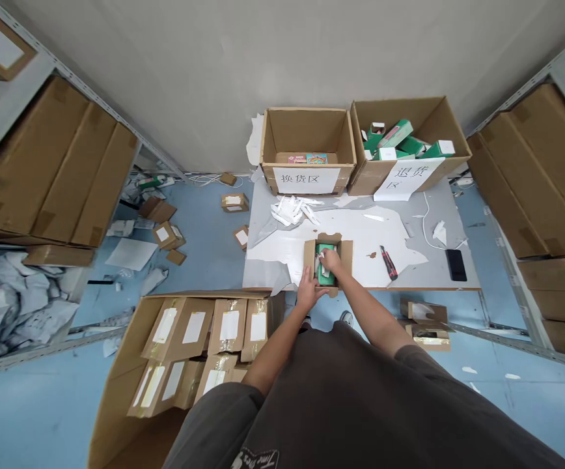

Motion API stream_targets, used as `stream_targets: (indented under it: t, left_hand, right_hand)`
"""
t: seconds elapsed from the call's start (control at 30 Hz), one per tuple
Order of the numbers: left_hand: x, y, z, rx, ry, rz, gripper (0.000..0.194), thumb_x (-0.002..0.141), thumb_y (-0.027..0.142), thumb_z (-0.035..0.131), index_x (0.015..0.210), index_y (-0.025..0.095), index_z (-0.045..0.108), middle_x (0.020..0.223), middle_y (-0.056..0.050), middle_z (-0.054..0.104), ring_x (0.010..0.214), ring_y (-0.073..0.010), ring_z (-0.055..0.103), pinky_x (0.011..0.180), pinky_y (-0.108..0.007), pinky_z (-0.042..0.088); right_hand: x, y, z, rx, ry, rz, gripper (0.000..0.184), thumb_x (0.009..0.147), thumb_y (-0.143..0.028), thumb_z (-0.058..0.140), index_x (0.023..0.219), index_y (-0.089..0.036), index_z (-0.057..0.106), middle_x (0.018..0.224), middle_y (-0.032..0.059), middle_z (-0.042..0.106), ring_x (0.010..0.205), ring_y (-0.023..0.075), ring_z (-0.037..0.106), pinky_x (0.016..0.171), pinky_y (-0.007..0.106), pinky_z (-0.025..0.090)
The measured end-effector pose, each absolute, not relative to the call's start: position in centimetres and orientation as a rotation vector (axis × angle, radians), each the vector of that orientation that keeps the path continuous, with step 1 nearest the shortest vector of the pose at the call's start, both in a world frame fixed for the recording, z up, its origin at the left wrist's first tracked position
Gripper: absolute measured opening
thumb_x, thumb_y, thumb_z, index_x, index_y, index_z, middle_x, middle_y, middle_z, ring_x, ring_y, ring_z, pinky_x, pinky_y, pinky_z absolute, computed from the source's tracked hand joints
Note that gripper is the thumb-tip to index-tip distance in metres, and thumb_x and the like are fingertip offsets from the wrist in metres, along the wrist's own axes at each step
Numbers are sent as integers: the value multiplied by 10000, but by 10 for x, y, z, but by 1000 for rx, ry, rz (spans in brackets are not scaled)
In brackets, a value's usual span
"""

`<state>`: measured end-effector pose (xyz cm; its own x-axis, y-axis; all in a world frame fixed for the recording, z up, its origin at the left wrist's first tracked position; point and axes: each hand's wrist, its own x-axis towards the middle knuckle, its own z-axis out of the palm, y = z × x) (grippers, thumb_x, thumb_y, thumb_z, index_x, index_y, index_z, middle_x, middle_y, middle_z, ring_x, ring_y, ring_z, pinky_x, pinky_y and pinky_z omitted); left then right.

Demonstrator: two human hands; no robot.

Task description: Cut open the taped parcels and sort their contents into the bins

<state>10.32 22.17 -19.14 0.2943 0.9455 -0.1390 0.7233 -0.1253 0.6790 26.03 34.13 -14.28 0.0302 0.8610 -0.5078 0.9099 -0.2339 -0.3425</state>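
A small cardboard box (345, 255) stands with its flaps spread near the front edge of the table. Inside it lies a green carton (327, 279) with some whitish material beside it. My left hand (308, 291) grips the box's left side, thumb along the wall. Reaching into the box, my right hand (330, 260) has its fingers closed over the green carton; what they pinch is too small to make out. A red and black utility knife (388, 262) lies to the right of the box.
Behind stand a signed carton (306, 181) with a few small packets and another carton (360, 185) of green boxes. Crumpled white paper (292, 210) and a phone (455, 265) lie on the table (429, 228). A large carton (116, 384) of taped parcels is at left; shelves flank both sides.
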Motion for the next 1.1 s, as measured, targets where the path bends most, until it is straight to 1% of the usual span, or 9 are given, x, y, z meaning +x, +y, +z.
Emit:
stream_targets:
  t: [0.17, 0.3, 0.43, 0.5, 0.6, 0.67, 0.9, 1.0, 1.1]
  left_hand:
    - [102, 221, -187, 1963, 1502, 452, 381, 832, 503, 892, 791, 191, 676, 1785, -153, 276, 1658, -413, 229, 1284, -592, 381]
    - [107, 217, -184, 1975, 1540, 461, 385, 835, 530, 881, 820, 194, 693, 1768, -168, 312, 1657, -430, 220, 1284, -617, 376]
    - [110, 214, -181, 1971, 1552, 460, 359, 860, 535, 853, 850, 206, 712, 1758, -154, 340, 1657, -423, 224, 1292, -632, 362]
    - [109, 213, -180, 1964, 1551, 462, 348, 878, 537, 834, 867, 207, 724, 1755, -142, 351, 1661, -420, 215, 1283, -636, 374]
    - [108, 213, -180, 1957, 1561, 463, 337, 881, 533, 834, 880, 210, 738, 1752, -125, 363, 1663, -418, 205, 1284, -633, 377]
    - [107, 215, -181, 1946, 1565, 460, 342, 869, 532, 845, 880, 207, 739, 1751, -130, 365, 1662, -421, 209, 1293, -632, 364]
    - [110, 245, -183, 1962, 1574, 584, 365, 813, 526, 892, 797, 214, 705, 1714, -147, 429, 1645, -431, 261, 1300, -617, 361]
    - [114, 261, -181, 1971, 1588, 624, 356, 815, 525, 888, 770, 226, 700, 1713, -131, 434, 1653, -423, 241, 1323, -619, 323]
    - [119, 268, -180, 1955, 1609, 615, 343, 823, 522, 882, 783, 226, 713, 1727, -120, 411, 1660, -423, 216, 1333, -614, 307]
  right_hand:
    - [278, 397, -99, 2308, 2153, -943, 242, 973, -233, 613, 1163, -176, 751, 1086, 78, 789, 988, 224, 711, 907, 278, 511]
    - [264, 477, -68, 2412, 2316, -809, 248, 988, -283, 574, 1132, -166, 738, 989, 78, 766, 917, 232, 675, 861, 292, 502]
    - [234, 536, -63, 2404, 2311, -784, 315, 980, -319, 620, 1244, -171, 708, 1088, 107, 766, 1013, 262, 668, 923, 332, 511]
    - [225, 546, -65, 2351, 2293, -806, 476, 955, -391, 695, 1379, -178, 655, 1199, 121, 749, 1095, 282, 671, 968, 364, 521]
    - [225, 539, -58, 2291, 2316, -778, 777, 902, -495, 785, 1570, -202, 518, 1434, 154, 647, 1235, 322, 647, 1029, 412, 528]
    - [233, 522, -48, 2274, 2343, -728, 833, 904, -510, 790, 1617, -220, 472, 1536, 161, 571, 1303, 340, 618, 1063, 431, 524]
    - [274, 438, -21, 2282, 2318, -525, 782, 956, -414, 743, 1650, -208, 446, 1681, 178, 426, 1481, 373, 448, 1185, 481, 446]
    - [291, 414, -26, 2333, 2279, -546, 736, 984, -424, 699, 1644, -209, 452, 1675, 178, 433, 1477, 369, 447, 1180, 480, 451]
    - [300, 393, -44, 2370, 2290, -604, 633, 1013, -393, 647, 1601, -205, 506, 1614, 174, 504, 1455, 351, 478, 1186, 471, 449]
